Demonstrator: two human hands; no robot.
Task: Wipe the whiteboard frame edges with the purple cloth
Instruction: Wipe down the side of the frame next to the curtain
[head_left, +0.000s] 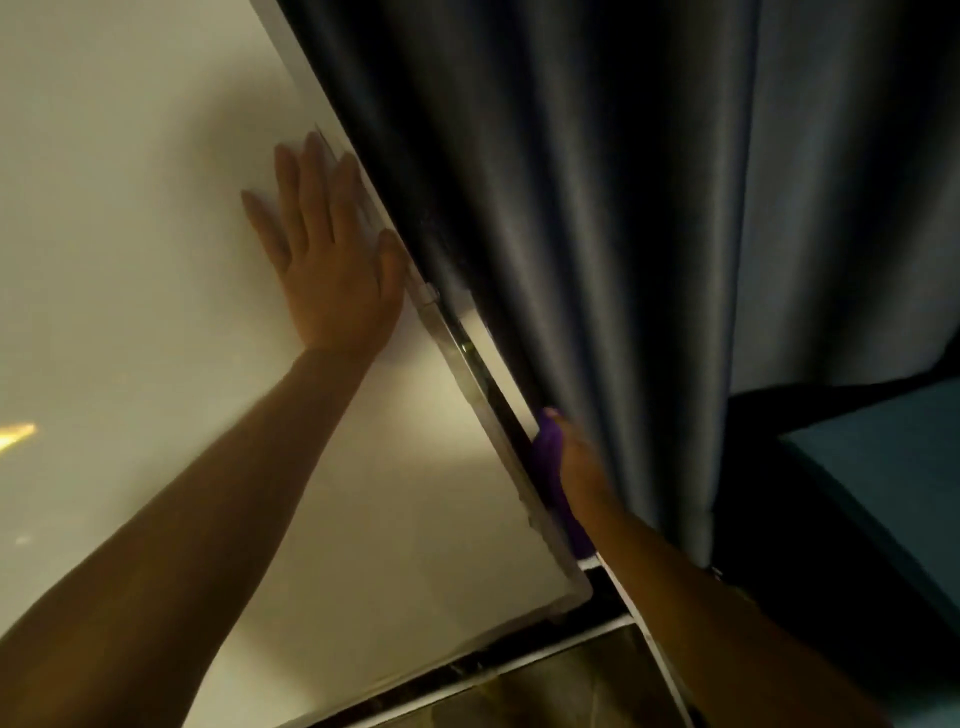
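Observation:
The whiteboard (130, 234) fills the left of the view, tilted, with its metal frame edge (470, 364) running diagonally down to a lower corner. My left hand (332, 260) lies flat on the board with straight fingers, the thumb against the frame. My right hand (579, 462) presses the purple cloth (550, 441) against the outer side of the frame, behind the edge. Most of that hand's fingers are hidden by the cloth and the curtain.
A dark blue-grey curtain (623, 208) hangs right against the frame and drapes over my right hand. A teal surface (883, 467) sits at the right. A dark gap and a white wall strip (639, 613) run below the board's corner.

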